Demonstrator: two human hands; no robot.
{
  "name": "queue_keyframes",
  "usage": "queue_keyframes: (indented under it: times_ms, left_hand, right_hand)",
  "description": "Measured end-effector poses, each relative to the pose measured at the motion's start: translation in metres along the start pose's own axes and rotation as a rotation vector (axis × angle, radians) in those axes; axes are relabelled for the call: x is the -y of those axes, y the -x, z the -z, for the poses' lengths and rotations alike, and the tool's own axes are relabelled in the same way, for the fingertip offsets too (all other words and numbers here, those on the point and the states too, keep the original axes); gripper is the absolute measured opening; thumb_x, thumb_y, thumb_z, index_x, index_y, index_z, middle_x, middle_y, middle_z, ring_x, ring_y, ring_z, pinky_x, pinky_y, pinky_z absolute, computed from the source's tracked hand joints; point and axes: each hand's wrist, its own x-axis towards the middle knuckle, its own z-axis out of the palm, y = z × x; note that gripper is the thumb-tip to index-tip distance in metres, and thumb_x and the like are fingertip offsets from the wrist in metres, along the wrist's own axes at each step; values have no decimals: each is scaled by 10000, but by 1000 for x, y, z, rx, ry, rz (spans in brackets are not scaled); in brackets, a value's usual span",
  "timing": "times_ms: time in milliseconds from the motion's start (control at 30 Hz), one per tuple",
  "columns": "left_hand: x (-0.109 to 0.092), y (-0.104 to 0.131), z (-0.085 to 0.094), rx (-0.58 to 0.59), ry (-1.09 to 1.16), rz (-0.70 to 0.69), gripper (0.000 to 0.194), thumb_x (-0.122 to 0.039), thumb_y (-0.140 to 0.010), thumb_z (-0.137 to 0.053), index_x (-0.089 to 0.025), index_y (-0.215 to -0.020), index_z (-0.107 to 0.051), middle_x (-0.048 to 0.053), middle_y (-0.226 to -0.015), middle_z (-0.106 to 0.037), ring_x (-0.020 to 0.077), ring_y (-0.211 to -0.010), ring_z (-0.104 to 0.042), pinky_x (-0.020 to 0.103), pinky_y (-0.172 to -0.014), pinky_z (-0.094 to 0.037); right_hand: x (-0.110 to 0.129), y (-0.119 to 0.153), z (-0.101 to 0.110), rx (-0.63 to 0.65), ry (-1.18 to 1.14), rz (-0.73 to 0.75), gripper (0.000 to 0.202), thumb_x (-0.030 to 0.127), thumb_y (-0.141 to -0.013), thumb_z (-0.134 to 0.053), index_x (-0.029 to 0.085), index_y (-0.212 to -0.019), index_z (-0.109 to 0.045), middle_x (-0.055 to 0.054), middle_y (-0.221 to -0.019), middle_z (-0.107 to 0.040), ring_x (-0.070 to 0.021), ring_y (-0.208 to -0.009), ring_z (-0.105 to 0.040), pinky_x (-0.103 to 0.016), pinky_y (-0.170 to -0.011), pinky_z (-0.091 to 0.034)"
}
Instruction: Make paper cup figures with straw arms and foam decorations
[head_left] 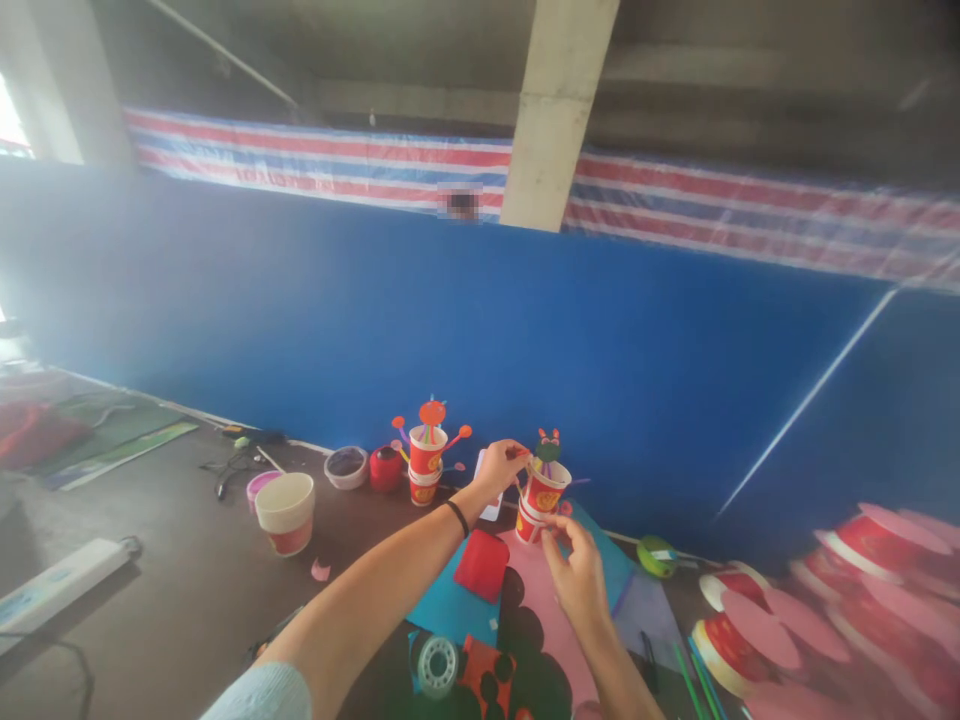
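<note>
Left hand pinches a stick poking from the stacked red paper cups, fingers closed on it. Right hand steadies the bottom cup with its fingertips, on the pink sheet at the table's far edge. Risky: a hard tug could tip the tilted stack. A second decorated cup figure stands just left.

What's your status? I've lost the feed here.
Left hand at top of red cup stack. Right hand fingers at its base. Second cup stack stands left, apart.
</note>
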Motion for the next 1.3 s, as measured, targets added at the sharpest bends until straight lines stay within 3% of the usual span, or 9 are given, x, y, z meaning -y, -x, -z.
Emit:
queue_keyframes:
  times_ms: [233,500,667,933,1167,1300]
  left_hand:
    - [-8,4,0,-22,-6,-14,165,-289,-741,-634,-138,-807,-633,-23,-630,-597,48,-420,-491,153,-403,-382]
    - [-15,7,7,-84,-43,-18,471,-544,-821,-460,-112,-872,-639,28,-649,-593,88,-496,-518,163,-395,-389]
    - [-24,13,21,-99,-119,-30,545,-598,-823,-414,-118,-941,-644,60,-742,-639,108,-560,-553,175,-411,-389]
    - [-33,20,33,-122,-289,-102,453,-427,-610,-761,-142,-948,-666,87,-952,-675,146,-768,-602,206,-621,-446]
    - [-41,23,16,-72,-358,-49,279,-333,-701,-715,-142,-902,-682,69,-876,-690,162,-766,-623,243,-677,-472]
    - [-42,27,9,-29,-362,12,259,-322,-849,-574,-137,-1028,-602,72,-1019,-626,173,-878,-605,337,-768,-508]
  right_hand:
    - [-6,54,18,45,-108,-122,280,400,-799,-531,186,-922,-664,-84,-853,-671,-217,-767,-619,-310,-676,-503]
    - [-9,107,30,62,-193,-263,249,402,-764,-562,206,-875,-667,-78,-839,-676,-231,-757,-618,-331,-692,-508]
    - [-9,125,38,19,-209,-297,244,411,-755,-557,203,-810,-672,-64,-760,-681,-222,-707,-630,-312,-655,-513]
    - [-12,162,48,108,-228,-311,304,462,-770,-539,194,-783,-683,-68,-725,-678,-217,-655,-621,-298,-628,-508]
    - [-16,195,67,133,-235,-382,348,533,-740,-548,215,-765,-690,-44,-644,-670,-200,-549,-600,-264,-520,-485]
    - [-29,209,86,133,-277,-411,343,545,-714,-570,228,-724,-700,-59,-686,-697,-226,-635,-651,-275,-602,-523]
